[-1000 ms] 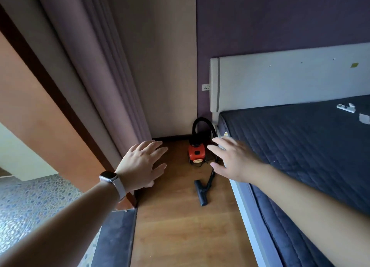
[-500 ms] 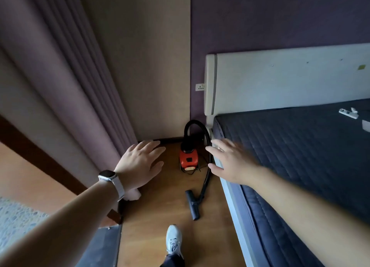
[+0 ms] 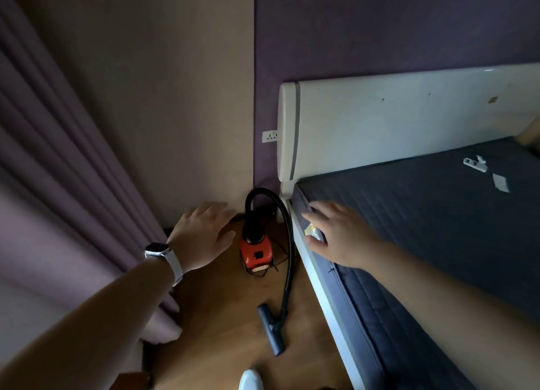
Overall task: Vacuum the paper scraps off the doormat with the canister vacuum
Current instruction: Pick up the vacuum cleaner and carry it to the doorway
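Leftmost, a purple curtain [image 3: 73, 185] hangs to the wooden floor [image 3: 222, 331], and the left hand [image 3: 201, 234], a watch [image 3: 157, 251] on its wrist, reaches forward with fingers straight and loosely spread, holding nothing. Beyond it the red canister vacuum [image 3: 257, 253] stands in the corner beside the bed, its black hose [image 3: 287, 243] arching down to the nozzle [image 3: 270, 329] lying on the floor. Further right, the right hand [image 3: 339, 234] hovers palm down over the mattress [image 3: 438, 229] edge, fingers likewise spread.

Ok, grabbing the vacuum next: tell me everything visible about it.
The canister vacuum is small, with a red-orange plastic-looking body and black top, upright on the wood floor beside the bed frame. Its black hose arcs up and runs down to a dark nozzle lying flat. A thin cord trails at its base. The left hand and right hand are off it.
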